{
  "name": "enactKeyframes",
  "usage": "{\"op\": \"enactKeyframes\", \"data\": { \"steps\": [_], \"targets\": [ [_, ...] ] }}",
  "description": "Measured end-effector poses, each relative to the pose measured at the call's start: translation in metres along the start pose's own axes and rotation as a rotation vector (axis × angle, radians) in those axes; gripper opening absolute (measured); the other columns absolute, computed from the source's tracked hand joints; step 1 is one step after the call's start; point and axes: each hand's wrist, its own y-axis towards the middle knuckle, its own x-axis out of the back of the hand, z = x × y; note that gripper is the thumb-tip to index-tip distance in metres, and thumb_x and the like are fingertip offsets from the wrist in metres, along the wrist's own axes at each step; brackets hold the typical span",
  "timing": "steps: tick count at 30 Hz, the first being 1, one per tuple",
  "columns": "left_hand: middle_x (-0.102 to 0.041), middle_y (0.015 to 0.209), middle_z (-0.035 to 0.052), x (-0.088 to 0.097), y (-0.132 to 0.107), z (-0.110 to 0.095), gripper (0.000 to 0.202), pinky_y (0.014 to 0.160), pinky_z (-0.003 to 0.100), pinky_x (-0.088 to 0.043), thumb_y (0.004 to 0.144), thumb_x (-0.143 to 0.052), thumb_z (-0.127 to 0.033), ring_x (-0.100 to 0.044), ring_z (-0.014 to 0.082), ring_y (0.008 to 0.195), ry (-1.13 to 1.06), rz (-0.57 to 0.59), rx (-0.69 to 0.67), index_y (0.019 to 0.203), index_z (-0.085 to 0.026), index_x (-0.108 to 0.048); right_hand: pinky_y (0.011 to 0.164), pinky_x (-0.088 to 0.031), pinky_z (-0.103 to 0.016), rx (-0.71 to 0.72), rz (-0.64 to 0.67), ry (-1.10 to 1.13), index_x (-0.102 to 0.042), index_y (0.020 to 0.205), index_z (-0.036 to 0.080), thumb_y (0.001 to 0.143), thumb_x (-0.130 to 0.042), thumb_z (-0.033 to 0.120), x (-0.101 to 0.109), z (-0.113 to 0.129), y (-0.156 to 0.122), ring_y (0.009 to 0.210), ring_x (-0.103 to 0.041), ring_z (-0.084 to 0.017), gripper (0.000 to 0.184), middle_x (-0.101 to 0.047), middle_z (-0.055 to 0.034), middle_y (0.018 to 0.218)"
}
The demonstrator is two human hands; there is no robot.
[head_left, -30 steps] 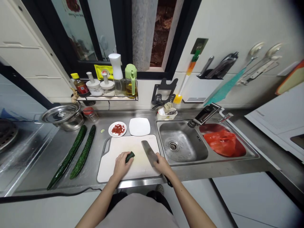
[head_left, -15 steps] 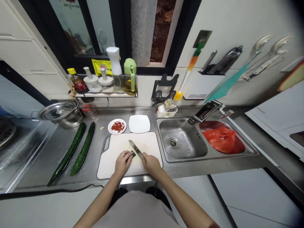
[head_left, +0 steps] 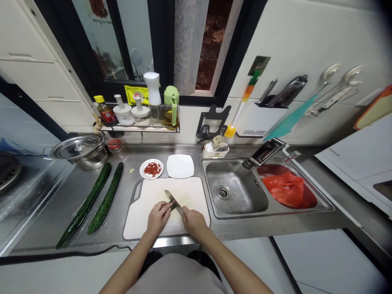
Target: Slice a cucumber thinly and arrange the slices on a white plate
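Note:
My right hand (head_left: pixel 195 222) is wrapped round the handle of a kitchen knife (head_left: pixel 174 201), whose blade slants up and to the left over the white cutting board (head_left: pixel 143 222). My left hand (head_left: pixel 158 218) is closed on a short piece of cucumber (head_left: pixel 173 206), mostly hidden by the fingers. The blade lies right against the piece's right end. Left of the board, two whole cucumbers (head_left: pixel 88 202) lie side by side on the steel counter. Past the board's far edge are a small plate of chopped red pieces (head_left: pixel 152 169) and a white square plate (head_left: pixel 180 166).
To the right is a steel sink (head_left: pixel 235 192), with a red plastic bag (head_left: pixel 284 190) in its second basin. A lidded pot (head_left: pixel 81 151) and a red-lidded jar (head_left: pixel 117 148) stand at the back left. Above hangs a seasoning shelf (head_left: pixel 141 128).
The whole view has shifted, so the counter sits slightly lower in the picture. The knife stays at the cucumber piece, and both hands keep their grip.

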Motion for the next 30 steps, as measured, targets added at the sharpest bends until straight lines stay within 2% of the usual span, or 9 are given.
{"op": "enactKeyframes", "data": {
  "steps": [11, 19, 30],
  "targets": [
    [-0.064, 0.101, 0.007, -0.002, 0.0, 0.005, 0.026, 0.085, 0.032, -0.051, 0.091, -0.049, -0.028, -0.06, 0.0178, 0.094, 0.021, -0.017, -0.052, 0.109, -0.026, -0.068, 0.07, -0.042, -0.029, -0.011, 0.048, -0.01, -0.051, 0.111, 0.018, 0.093, -0.034, 0.023, -0.004, 0.001, -0.001, 0.089, -0.066, -0.024, 0.025, -0.07, -0.0125, 0.095],
    [-0.064, 0.101, 0.0064, -0.004, 0.0, 0.006, 0.025, 0.083, 0.033, -0.053, 0.091, -0.051, -0.025, -0.059, 0.0171, 0.093, 0.069, -0.05, -0.114, 0.109, -0.024, -0.067, 0.07, -0.043, -0.032, 0.011, 0.055, -0.004, -0.051, 0.111, 0.015, 0.091, -0.033, 0.016, -0.008, -0.001, -0.008, 0.09, -0.065, -0.026, 0.027, -0.068, -0.0145, 0.091],
    [-0.063, 0.101, 0.0065, -0.003, 0.001, 0.006, 0.025, 0.081, 0.032, -0.053, 0.091, -0.05, -0.026, -0.059, 0.0168, 0.092, 0.077, -0.026, -0.095, 0.108, -0.024, -0.068, 0.071, -0.044, -0.032, -0.032, 0.163, -0.046, -0.052, 0.114, 0.014, 0.088, -0.039, 0.011, 0.003, 0.0, -0.023, 0.095, -0.065, -0.027, 0.03, -0.068, -0.0158, 0.097]
  ]
}}
